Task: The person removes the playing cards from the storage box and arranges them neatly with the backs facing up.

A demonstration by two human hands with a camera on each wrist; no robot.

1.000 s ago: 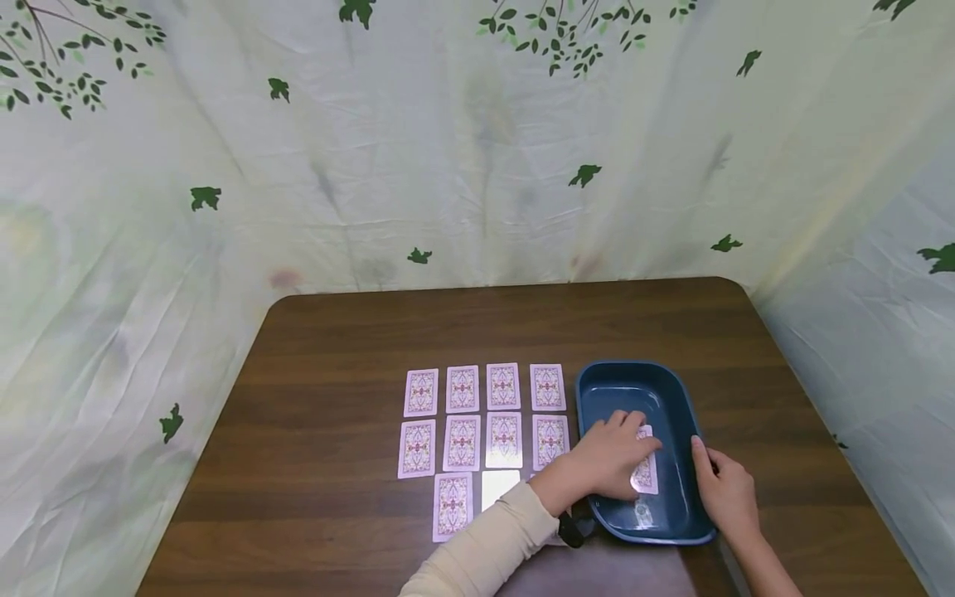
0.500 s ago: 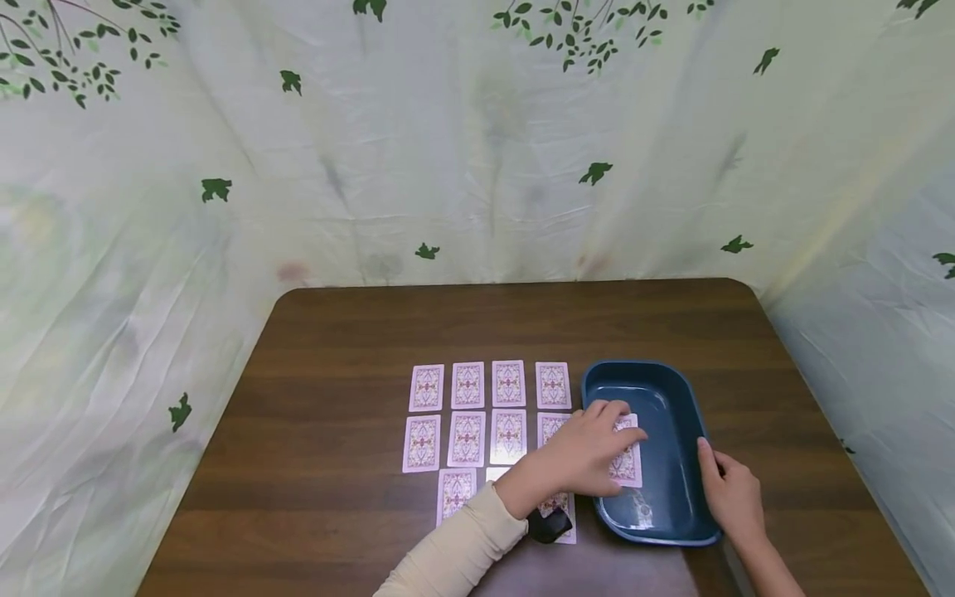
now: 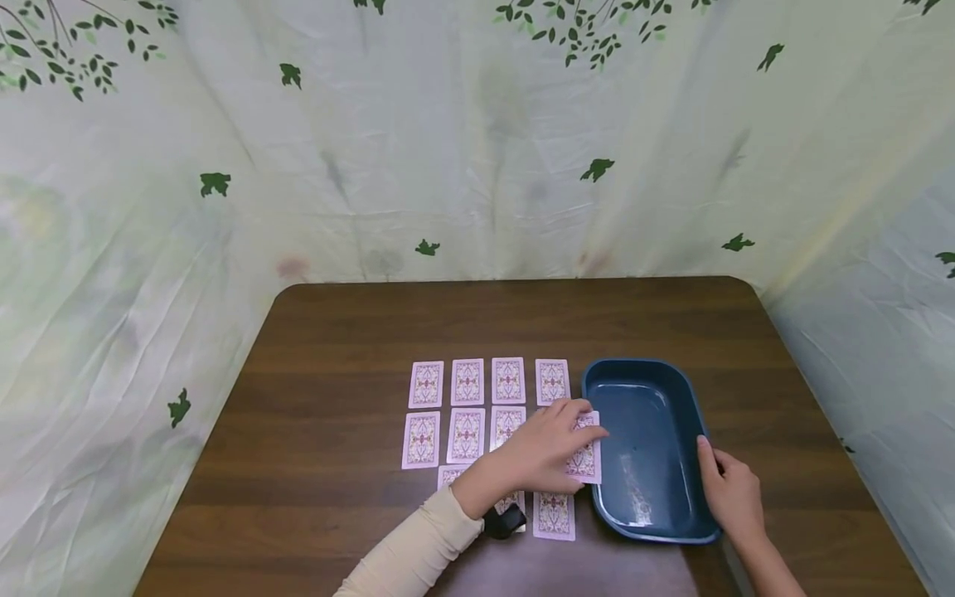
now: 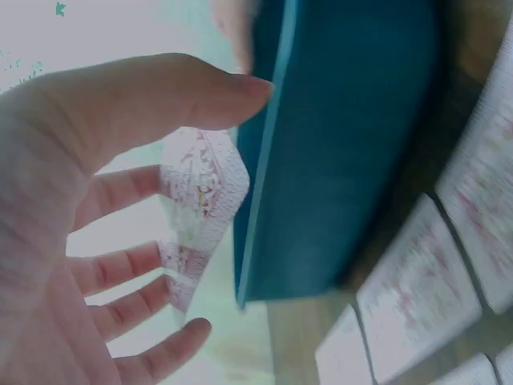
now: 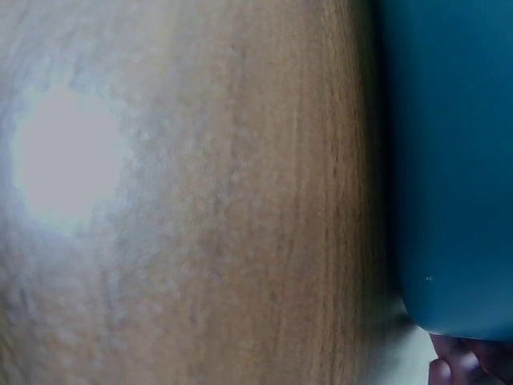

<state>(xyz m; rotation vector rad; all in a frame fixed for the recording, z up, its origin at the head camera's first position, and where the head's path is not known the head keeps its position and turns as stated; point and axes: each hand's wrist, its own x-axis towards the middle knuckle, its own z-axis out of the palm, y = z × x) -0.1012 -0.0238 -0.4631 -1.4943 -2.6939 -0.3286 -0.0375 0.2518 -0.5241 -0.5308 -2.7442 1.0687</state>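
My left hand (image 3: 545, 452), at the end of a beige sleeve, holds a patterned playing card (image 3: 587, 464) over the left rim of a blue tray (image 3: 652, 448). In the left wrist view the card (image 4: 200, 188) sits between thumb and fingers, beside the tray's wall (image 4: 345, 152). My right hand (image 3: 733, 491) grips the tray's right rim, thumb on top. Part of that hand's fingers (image 5: 461, 365) shows at the lower corner of the right wrist view, below the tray's outer side. Several playing cards (image 3: 467, 435) lie back up in rows left of the tray, some hidden by my left arm.
The brown wooden table (image 3: 321, 497) has its far edge against a pale cloth curtain (image 3: 477, 166) printed with leaves. A black wrist strap piece (image 3: 505, 521) on my left wrist hangs low over the cards.
My left hand has moved left with the card, from inside the tray to over its left rim. My right hand stays on the tray's right rim.
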